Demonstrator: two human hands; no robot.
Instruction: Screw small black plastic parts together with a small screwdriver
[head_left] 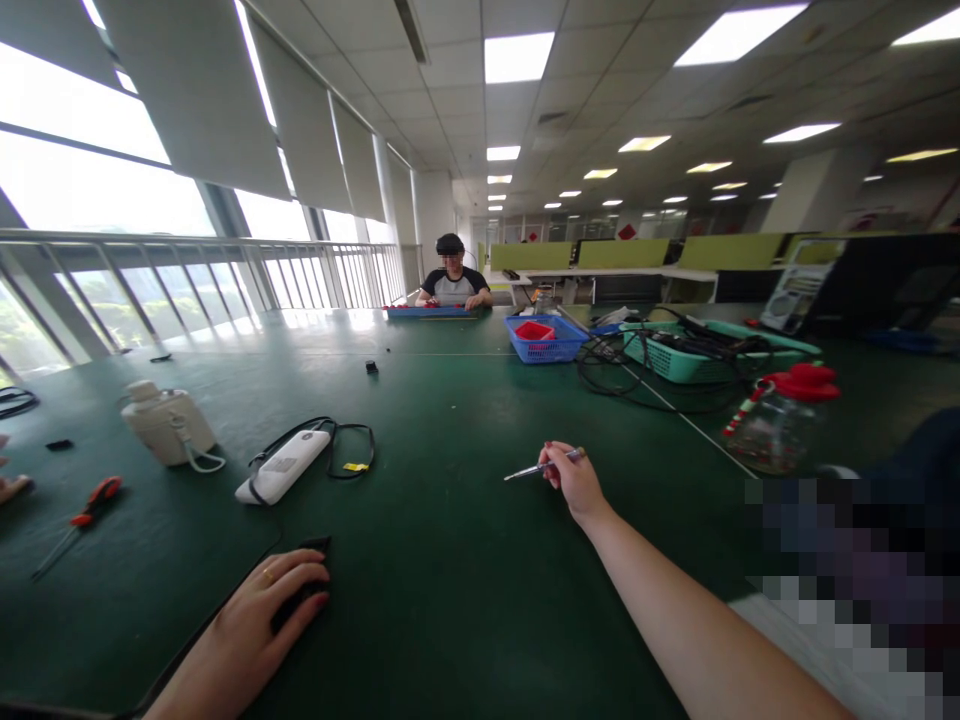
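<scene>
Watching my right grip [571, 478] pinch a slim tool [527, 472] | long axis leftward | left grip [259, 608] over black object [294, 602], can't tell if clasped

Bright windows [82, 190], grey blinds [195, 90], green partitions [731, 251]

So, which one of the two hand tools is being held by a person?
The slim silvery tool in the right hand; the other, the orange-and-black screwdriver, lies on the green table at far left.

Beige bottle [169, 428], blue basket [553, 351]
</scene>
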